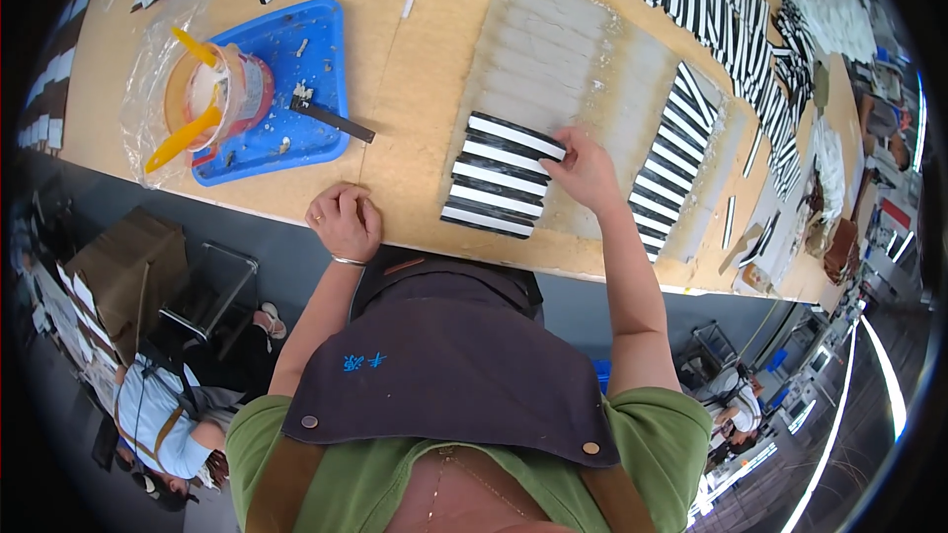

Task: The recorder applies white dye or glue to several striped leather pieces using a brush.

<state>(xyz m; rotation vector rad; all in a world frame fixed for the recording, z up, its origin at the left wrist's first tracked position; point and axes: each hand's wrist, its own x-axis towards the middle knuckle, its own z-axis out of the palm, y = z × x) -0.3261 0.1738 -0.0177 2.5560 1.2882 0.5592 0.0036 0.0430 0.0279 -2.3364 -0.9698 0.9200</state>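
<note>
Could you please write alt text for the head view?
A person's right hand touches the right end of the farthest in a set of black-and-white strips on a gray board; the left hand is curled at the near edge of the table. A blue tray with a tub lies farther left.

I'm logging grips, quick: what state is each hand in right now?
Left hand: closed, loosely curled at the table edge, nothing visible in it.
Right hand: closed, pinching the right end of the uppermost black-and-white strip in the near stack.
</note>
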